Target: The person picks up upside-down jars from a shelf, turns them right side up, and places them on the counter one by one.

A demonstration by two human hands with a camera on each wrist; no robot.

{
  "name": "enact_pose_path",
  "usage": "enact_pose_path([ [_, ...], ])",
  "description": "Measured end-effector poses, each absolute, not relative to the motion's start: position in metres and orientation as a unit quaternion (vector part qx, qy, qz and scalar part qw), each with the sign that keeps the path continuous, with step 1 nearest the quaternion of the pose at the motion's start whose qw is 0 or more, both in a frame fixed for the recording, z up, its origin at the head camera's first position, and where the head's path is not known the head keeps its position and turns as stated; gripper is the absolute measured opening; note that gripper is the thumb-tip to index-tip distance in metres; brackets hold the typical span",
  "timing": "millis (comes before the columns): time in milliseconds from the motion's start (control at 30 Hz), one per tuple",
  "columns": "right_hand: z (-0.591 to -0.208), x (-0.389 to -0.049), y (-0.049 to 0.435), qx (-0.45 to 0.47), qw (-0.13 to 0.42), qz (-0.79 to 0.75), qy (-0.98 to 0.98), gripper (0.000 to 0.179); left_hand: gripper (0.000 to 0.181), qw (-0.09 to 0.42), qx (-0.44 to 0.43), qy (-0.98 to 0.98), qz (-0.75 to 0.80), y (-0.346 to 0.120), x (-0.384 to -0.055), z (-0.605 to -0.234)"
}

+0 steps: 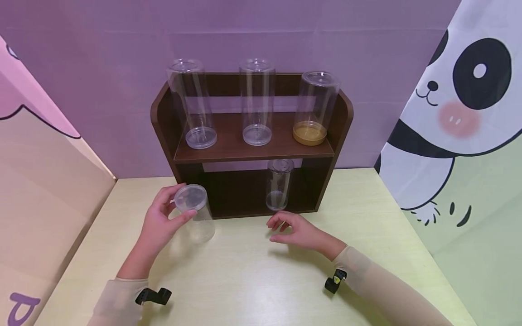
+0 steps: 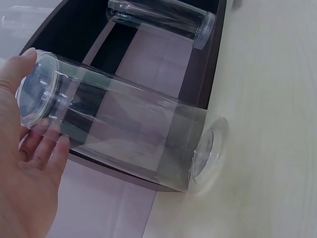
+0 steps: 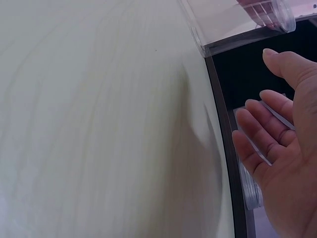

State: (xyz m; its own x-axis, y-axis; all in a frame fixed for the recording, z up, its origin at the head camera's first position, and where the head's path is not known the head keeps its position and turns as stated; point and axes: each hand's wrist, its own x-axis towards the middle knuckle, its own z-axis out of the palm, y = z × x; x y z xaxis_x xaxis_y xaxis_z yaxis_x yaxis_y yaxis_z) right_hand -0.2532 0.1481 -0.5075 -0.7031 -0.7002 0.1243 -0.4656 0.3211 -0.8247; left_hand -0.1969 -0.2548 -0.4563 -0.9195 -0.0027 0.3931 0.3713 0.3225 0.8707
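Note:
My left hand [image 1: 161,222] grips a clear plastic jar [image 1: 202,226] near its translucent lid [image 2: 39,89], thumb on one side and fingers on the other. The jar is upright, slightly tilted in the head view, its base close at the table in front of the shelf's left side. My right hand [image 1: 297,232] holds nothing; its fingers are loosely bent, just in front of the lower shelf. Behind it a smaller clear jar [image 1: 279,183] stands on that shelf's right part. In the right wrist view, the right hand's fingers [image 3: 265,124] partly cover this jar.
The dark brown two-tier shelf [image 1: 228,136] stands at the back of the pale table [image 1: 244,280]. On its upper tier are a left tall clear jar [image 1: 195,97], a middle one [image 1: 258,102] and one with a gold base [image 1: 310,133]. A purple backdrop [image 1: 122,90] hangs behind.

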Motion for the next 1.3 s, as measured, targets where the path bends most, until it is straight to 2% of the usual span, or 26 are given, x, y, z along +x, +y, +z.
enact_pose_path([
  [600, -0.504, -0.252, 0.149, -0.363, 0.144, -0.456, 0.800, 0.036, 0.072, 0.187, -0.128, -0.765, -0.603, -0.253, -0.200, -0.469],
  [967, -0.510, -0.254, 0.149, -0.362, 0.146, -0.461, 0.797, 0.037, 0.078, 0.171, -0.120, -0.783, -0.586, -0.255, -0.194, -0.467],
  [1300, -0.506, -0.252, 0.150, -0.359, 0.147, -0.467, 0.795, 0.036, 0.049, 0.238, -0.153, -0.718, -0.636, -0.261, -0.204, -0.446],
])
